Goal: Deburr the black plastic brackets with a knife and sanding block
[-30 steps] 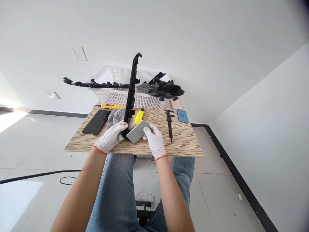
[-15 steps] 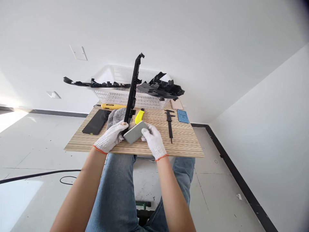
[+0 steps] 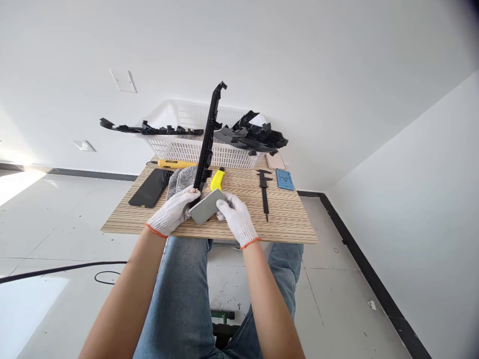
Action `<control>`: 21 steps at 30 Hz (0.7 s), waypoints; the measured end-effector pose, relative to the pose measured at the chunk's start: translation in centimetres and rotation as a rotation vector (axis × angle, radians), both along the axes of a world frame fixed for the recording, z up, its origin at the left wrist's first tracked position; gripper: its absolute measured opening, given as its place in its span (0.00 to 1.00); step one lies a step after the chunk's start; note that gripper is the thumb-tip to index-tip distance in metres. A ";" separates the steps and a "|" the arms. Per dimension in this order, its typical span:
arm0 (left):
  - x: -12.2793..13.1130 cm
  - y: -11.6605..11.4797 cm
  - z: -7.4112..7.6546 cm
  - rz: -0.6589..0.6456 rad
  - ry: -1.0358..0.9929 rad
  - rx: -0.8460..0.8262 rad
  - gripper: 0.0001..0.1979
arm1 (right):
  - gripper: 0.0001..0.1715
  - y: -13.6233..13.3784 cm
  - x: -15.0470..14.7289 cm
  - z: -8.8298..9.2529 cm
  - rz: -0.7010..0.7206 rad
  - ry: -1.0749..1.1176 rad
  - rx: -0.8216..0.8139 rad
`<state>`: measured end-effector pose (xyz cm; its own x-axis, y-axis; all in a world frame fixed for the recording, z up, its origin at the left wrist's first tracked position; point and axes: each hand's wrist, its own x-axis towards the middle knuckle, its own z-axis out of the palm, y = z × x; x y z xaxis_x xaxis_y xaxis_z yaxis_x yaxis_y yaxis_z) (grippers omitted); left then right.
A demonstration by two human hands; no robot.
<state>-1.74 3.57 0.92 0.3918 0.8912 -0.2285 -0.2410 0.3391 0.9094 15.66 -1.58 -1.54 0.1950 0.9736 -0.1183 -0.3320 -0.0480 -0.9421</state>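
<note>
My left hand (image 3: 175, 210), in a white knit glove with an orange cuff, is closed round the lower end of a long black plastic strip (image 3: 208, 139). The strip has clips along its side and rises, tilted, above the table. My right hand (image 3: 236, 215), gloved likewise, grips a flat grey rectangular block (image 3: 206, 206) between thumb and fingers. The block's left end is close to the strip's lower end; whether they touch I cannot tell. Just beyond lies a yellow-handled tool (image 3: 217, 180), partly covered by the block. A grey cloth (image 3: 184, 179) lies behind my left hand.
On the wood-grain table (image 3: 288, 219) lie a dark phone-like slab (image 3: 148, 189), a yellow corded tool (image 3: 175, 164), black calipers (image 3: 264, 192) and a blue card-like piece (image 3: 285, 179). Behind, more black plastic parts (image 3: 251, 135) rest across a white basket (image 3: 175, 148).
The grey block has shifted slightly left and down in my right hand's grip. My left hand still holds the black strip in nearly the same pose.
</note>
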 end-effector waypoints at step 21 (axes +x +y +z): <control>0.2 -0.2 0.6 0.018 0.065 -0.015 0.16 | 0.14 -0.4 0.3 1.1 0.022 -0.053 -0.099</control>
